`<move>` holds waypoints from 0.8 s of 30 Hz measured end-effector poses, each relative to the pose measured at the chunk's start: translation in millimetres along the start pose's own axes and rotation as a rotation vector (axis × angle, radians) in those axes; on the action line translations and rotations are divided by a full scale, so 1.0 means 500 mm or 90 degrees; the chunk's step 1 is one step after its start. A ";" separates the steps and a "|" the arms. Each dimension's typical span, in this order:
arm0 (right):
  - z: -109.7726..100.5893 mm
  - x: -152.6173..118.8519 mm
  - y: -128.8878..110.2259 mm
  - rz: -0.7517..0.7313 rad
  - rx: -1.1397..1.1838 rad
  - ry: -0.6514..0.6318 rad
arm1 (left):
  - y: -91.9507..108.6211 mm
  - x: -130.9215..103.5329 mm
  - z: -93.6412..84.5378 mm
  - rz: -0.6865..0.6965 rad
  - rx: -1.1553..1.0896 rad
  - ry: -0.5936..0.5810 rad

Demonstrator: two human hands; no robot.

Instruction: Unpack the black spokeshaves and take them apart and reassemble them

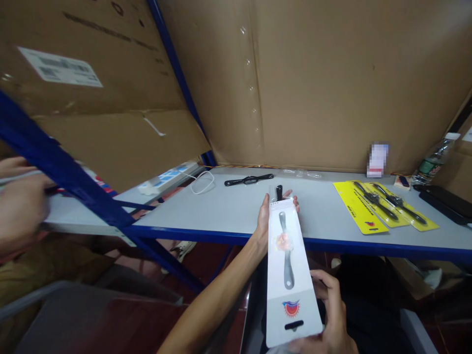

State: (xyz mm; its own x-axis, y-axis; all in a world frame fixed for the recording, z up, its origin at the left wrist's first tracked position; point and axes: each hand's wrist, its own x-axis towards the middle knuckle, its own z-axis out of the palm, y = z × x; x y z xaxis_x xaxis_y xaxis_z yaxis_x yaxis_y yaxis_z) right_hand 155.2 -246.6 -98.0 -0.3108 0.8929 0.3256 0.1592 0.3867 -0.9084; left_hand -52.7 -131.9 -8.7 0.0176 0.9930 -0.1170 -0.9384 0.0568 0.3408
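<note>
We hold a white printed card in both hands, tilted, at the table's front edge, far end over the table. Left hand: gripping the far end from beneath, thumb on one side, fingertips on the other. A black handle pokes out past the card there, clear plastic around it. Right hand: fingers bent, gripping the near right corner, by the hang slot; fingertips partly blurred.

On the table: loose black tool beyond our left hand, white cable left of it, clear plastic pieces near the back. To the right, yellow cards overlap, black tools on them; then a black case and an upright bottle. Far left, another person's blurred hand; can't tell its grip.
</note>
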 end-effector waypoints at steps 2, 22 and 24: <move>-0.003 0.006 -0.026 0.099 0.163 -0.027 | 0.002 0.003 0.002 0.067 -0.031 0.035; -0.065 0.086 0.016 -0.020 0.301 -0.317 | 0.019 0.012 -0.010 0.100 -0.034 0.052; -0.072 0.098 0.019 -0.127 0.220 -0.274 | 0.018 0.012 -0.012 0.088 -0.019 0.048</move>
State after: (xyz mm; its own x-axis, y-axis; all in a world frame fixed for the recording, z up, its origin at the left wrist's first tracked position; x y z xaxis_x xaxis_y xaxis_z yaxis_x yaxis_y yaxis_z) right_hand 175.1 -190.8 -81.1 -0.6676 0.6088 0.4286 -0.2336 0.3754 -0.8970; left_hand -63.2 -126.0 -11.9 -0.1368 0.9806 -0.1405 -0.9400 -0.0838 0.3307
